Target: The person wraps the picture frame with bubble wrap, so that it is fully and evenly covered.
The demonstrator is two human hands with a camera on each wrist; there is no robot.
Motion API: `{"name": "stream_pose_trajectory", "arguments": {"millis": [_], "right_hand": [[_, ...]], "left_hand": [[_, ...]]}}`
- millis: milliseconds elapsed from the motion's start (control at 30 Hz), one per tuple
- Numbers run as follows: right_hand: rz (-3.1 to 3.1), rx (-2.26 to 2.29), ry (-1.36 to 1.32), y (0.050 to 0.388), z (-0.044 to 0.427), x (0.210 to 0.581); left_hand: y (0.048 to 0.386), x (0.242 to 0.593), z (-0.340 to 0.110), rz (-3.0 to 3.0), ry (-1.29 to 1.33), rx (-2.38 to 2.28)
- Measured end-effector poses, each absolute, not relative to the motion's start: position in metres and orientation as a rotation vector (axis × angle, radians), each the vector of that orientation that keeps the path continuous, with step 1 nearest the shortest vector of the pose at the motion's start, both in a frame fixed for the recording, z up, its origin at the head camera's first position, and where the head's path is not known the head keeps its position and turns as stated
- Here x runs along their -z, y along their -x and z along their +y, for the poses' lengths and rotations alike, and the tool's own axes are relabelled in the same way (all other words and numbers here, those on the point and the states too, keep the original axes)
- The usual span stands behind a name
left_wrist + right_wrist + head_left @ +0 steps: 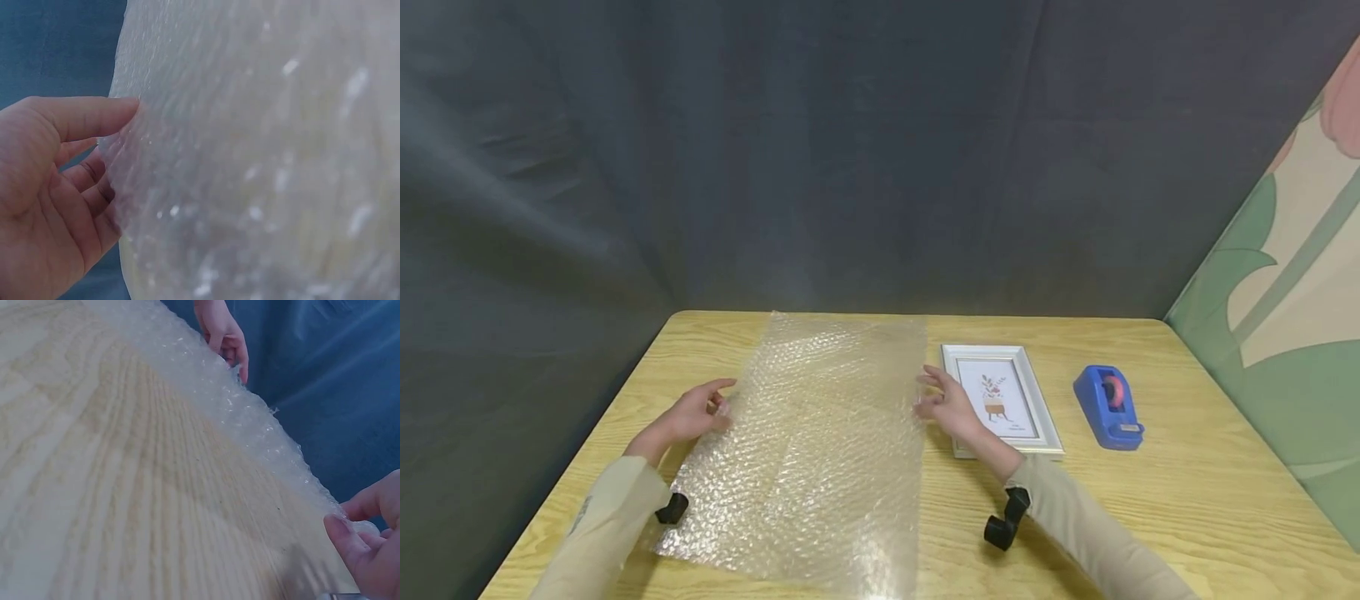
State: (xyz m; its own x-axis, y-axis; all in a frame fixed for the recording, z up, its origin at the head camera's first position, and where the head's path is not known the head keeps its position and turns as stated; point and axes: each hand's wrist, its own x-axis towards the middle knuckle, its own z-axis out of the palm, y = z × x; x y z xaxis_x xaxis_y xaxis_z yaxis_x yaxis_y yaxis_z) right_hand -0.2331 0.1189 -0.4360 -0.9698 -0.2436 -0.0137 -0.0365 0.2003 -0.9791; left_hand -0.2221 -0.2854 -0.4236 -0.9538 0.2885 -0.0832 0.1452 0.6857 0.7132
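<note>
Left hand (694, 413) and right hand (953, 408) pinch bubble wrap (827, 450) (clear, bumpy, glinting) at opposite edges

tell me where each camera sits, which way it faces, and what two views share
Head: on the head, facing forward and down at the table, wrap, frame and dispenser; sleeves, left grip and right grip show.
Left wrist: on that wrist, facing the wrap close up; left grip shows.
Right wrist: on that wrist, facing across table and wrap to the curtain; both grips show.
Shared: head and right wrist both show two grips at the wrap's edges.
</note>
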Motion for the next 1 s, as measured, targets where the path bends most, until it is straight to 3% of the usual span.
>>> {"name": "stream_pose_trajectory", "arguments": {"millis": [700, 1000], "right_hand": [[2.287, 1.87, 0.153, 0.286, 0.125, 0.438], [2.249, 1.927, 0.156, 0.284, 0.125, 0.429]], "left_hand": [[0.148, 0.435, -0.316, 2.565, -0.326, -1.313], [0.144, 0.427, -0.308, 2.593, -0.301, -1.311]]}}
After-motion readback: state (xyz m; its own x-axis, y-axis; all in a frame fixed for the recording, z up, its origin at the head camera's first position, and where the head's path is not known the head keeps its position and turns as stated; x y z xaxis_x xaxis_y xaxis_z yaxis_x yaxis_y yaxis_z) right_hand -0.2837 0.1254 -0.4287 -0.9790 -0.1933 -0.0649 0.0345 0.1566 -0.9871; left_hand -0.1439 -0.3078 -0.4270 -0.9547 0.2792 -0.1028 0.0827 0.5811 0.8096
